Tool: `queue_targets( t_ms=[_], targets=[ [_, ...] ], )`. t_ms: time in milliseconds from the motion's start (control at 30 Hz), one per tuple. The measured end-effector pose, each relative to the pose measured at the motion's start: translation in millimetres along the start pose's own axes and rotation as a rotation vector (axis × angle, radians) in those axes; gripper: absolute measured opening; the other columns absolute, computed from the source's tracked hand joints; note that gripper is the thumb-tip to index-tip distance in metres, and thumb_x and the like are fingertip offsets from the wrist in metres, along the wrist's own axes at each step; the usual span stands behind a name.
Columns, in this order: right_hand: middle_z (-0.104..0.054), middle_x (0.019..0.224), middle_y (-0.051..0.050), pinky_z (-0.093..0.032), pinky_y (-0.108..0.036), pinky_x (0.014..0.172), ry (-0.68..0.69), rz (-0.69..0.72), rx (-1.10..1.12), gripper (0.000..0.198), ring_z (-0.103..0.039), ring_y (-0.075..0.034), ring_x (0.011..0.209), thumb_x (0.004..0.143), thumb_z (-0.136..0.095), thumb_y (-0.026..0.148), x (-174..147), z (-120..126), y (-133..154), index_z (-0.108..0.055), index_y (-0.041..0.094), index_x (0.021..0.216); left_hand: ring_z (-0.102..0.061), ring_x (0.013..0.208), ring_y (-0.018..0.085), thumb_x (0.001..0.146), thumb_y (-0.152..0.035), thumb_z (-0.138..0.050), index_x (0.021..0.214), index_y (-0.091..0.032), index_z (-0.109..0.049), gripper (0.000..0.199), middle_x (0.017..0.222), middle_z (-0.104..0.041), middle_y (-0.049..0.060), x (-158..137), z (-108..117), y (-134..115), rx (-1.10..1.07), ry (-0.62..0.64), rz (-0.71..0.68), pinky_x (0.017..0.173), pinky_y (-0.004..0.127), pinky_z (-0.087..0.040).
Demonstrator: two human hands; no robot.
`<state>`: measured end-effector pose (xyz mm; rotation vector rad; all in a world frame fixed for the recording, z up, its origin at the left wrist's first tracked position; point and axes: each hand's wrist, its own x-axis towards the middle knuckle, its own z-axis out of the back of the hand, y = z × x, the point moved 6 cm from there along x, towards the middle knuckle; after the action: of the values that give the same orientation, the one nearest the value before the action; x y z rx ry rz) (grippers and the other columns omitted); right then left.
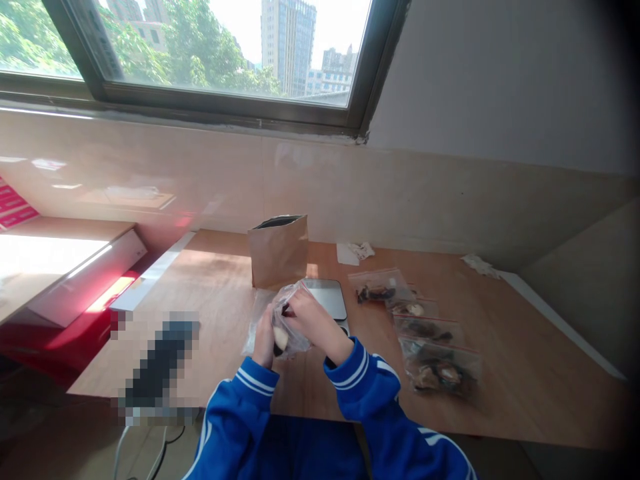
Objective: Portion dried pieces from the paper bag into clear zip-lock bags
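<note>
Between my hands is a clear plastic zip bag point(299, 341) with pale and dark pieces inside, too small to name. My left hand point(263, 339) is closed round the bag's left side. My right hand point(311, 319) reaches over its upper part, fingers pinched at the mouth beside a dark bit; what they grip is partly hidden. Just behind the bag stands an open brown paper bag point(279, 255), upright. A flat silver-topped device point(326, 298), which looks like a small scale, lies partly behind my right hand.
Several filled zip bags, including a near one point(440, 370), lie in a row on the right of the wooden table point(525, 360). Crumpled paper point(363, 251) rests by the wall. A blurred dark object point(163, 360) lies at the left edge, with cables below.
</note>
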<state>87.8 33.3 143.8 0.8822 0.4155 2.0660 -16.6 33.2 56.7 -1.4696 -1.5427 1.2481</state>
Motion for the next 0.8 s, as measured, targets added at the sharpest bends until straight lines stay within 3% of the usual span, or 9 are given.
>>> queue_targets(
  t_ms=[200,367,533,667,800],
  targets=[
    [-0.064,0.102,-0.010,-0.042,-0.043,0.097,-0.027,-0.074,-0.067,0.018,-0.056,-0.024,0.103,0.080,-0.057,0.010,-0.8,-5.4,-14.3,-0.061,0.017,0.096,-0.065,0.091,0.023,0.081,-0.041,-0.056,0.093,-0.011,-0.070,0.035,0.091,-0.073,0.008,20.4,-0.9,19.1,-0.081,-0.032,0.072,0.085,0.033,-0.047],
    [-0.064,0.105,-0.011,-0.042,-0.039,0.096,0.077,-0.029,-0.082,0.019,-0.057,-0.023,0.104,0.080,-0.055,0.004,3.9,-20.6,-25.0,-0.064,0.016,0.092,-0.064,0.092,0.022,0.078,-0.040,-0.060,0.090,-0.011,-0.070,0.033,0.091,-0.072,0.008,39.2,2.9,39.9,-0.147,-0.030,0.094,0.086,0.031,-0.047],
    [-0.066,0.098,-0.008,-0.046,-0.034,0.088,0.111,-0.090,-0.026,0.022,-0.059,-0.020,0.097,0.078,-0.053,0.000,1.9,-24.8,-40.4,-0.063,0.015,0.091,-0.065,0.091,0.023,0.076,-0.032,-0.065,0.098,-0.009,-0.068,0.032,0.095,-0.072,0.010,42.4,-0.5,58.0,-0.261,0.056,0.224,0.081,0.032,-0.050],
    [-0.067,0.094,-0.006,-0.048,-0.032,0.084,0.082,-0.086,0.146,0.019,-0.061,-0.018,0.092,0.079,-0.054,0.004,0.5,-11.5,-36.9,-0.063,0.016,0.091,-0.066,0.090,0.022,0.077,-0.029,-0.064,0.102,-0.008,-0.067,0.033,0.097,-0.072,0.012,39.3,-2.2,56.0,-0.355,0.088,0.242,0.079,0.030,-0.052],
    [-0.069,0.088,-0.002,-0.050,-0.029,0.076,0.021,-0.060,0.332,0.011,-0.064,-0.015,0.082,0.081,-0.058,0.016,18.3,23.8,-23.3,-0.064,0.018,0.089,-0.067,0.073,0.018,0.081,-0.028,-0.058,0.108,-0.009,-0.065,0.034,0.084,-0.072,0.010,36.3,0.0,52.5,-0.351,0.075,0.272,0.066,0.026,-0.053]
  ],
)
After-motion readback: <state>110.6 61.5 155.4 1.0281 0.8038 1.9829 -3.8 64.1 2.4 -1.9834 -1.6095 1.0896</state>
